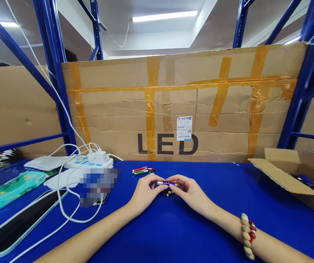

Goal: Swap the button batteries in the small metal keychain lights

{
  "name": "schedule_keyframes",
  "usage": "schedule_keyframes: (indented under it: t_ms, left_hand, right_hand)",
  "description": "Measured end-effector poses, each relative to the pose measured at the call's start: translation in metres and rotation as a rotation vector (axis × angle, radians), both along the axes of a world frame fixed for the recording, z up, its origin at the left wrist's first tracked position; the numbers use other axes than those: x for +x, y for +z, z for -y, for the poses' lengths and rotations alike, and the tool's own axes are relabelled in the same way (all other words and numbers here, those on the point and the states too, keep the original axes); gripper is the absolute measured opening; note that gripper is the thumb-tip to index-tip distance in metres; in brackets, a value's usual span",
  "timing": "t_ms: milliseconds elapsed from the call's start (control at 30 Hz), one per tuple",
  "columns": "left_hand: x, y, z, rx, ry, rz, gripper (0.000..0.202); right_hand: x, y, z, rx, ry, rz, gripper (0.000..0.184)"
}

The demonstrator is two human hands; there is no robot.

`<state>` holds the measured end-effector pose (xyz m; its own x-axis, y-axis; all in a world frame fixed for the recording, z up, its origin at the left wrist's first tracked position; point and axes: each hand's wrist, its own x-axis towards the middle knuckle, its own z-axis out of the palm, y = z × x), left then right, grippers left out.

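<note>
My left hand (147,189) and my right hand (189,189) meet at the middle of the blue table. Between their fingertips lies a slim blue metal tube (167,183) with a silver end, held level; it looks like a mini flashlight. The left fingers pinch its silver end, the right fingers its other end. Just under it, several small round silvery pieces (168,192) like button cells rest on the table, partly hidden by my fingers. Slightly beyond my left hand are similar red and green metal tubes (143,170), lying close together.
White cables and a power strip (91,160) crowd the left, with a tablet (22,223) and a teal packet (14,188) nearby. An open cardboard box (285,177) holding dark items stands at right. A taped cardboard wall (113,120) closes off the back between blue posts.
</note>
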<state>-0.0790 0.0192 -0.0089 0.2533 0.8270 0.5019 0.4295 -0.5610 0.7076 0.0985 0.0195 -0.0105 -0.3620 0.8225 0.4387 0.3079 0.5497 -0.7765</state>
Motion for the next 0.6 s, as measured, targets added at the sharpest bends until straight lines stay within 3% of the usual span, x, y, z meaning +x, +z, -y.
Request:
schedule_keyframes:
  t_ms: [100,267,467,600]
  left_hand:
    - [-0.001,-0.001,-0.003,-0.008,0.074,0.11,0.021]
    - [-0.008,0.0,-0.009,0.16,0.259,0.172,0.013]
    - [-0.008,-0.007,-0.013,0.011,0.143,0.084,0.016]
    - [-0.009,-0.001,-0.012,0.075,0.215,0.022,0.023]
  right_hand:
    - [0.0,0.0,0.0,0.014,-0.083,0.019,0.029]
    - [0.005,-0.002,-0.005,-0.056,-0.194,-0.122,0.034]
    - [0.005,0.005,-0.003,-0.187,-0.213,-0.168,0.038]
    - [0.005,0.006,-0.002,-0.205,-0.207,-0.197,0.036]
